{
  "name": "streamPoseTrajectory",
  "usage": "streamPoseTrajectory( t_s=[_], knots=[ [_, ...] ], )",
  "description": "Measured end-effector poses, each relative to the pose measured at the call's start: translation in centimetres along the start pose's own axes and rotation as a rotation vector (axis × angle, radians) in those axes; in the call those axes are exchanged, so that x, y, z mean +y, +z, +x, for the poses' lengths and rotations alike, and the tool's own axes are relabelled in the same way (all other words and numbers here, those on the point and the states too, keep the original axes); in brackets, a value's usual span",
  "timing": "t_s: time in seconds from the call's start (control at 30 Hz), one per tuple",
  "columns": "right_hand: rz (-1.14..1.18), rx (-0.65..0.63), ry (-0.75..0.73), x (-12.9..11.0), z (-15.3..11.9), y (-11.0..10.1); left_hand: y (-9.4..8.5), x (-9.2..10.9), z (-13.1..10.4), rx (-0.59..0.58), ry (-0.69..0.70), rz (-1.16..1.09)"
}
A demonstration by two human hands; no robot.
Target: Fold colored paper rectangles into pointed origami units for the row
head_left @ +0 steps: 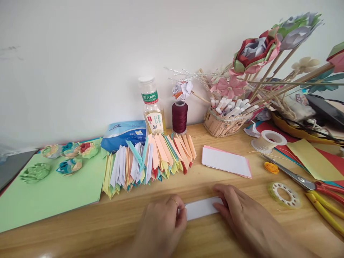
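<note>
White paper strip (202, 208) lies toward the table's (120, 229) near edge, its long axis running left to right, the right end angled slightly toward the table's back edge. The left hand (163, 222) pinches the left end between thumb and fingers. The right hand (239, 211) spans the right end, thumb and forefinger parted; whether it grips, I cannot tell. Behind lies a paper stack (225, 160).

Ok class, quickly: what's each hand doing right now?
Left hand: closed, holding one end of a white paper strip.
Right hand: closed, holding its other end.
</note>
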State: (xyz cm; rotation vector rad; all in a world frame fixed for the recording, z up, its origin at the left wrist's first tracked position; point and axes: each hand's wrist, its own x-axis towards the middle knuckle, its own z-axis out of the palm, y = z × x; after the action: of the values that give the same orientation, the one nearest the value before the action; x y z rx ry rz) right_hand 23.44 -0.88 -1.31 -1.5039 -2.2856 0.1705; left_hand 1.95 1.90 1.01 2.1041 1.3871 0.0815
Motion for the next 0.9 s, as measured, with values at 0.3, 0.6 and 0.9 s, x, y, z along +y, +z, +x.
streamPoseTrajectory(
  t_s=[0.3, 0.6, 0.9],
  knots=[
    [0.022, -0.107, 0.041, 0.1, 0.5, -0.3, -0.6, 0.4, 0.1, -0.053, -0.046, -0.031],
    [-0.015, -0.165, 0.123, 0.0, 0.7, -0.2, -0.4, 0.3, 0.1, -0.064, -0.069, 0.033],
    [-0.068, -0.102, 0.043, -0.3, 1.1, -1.0, -0.4, 0.4, 0.1, 0.009, 0.071, 0.028]
  ],
)
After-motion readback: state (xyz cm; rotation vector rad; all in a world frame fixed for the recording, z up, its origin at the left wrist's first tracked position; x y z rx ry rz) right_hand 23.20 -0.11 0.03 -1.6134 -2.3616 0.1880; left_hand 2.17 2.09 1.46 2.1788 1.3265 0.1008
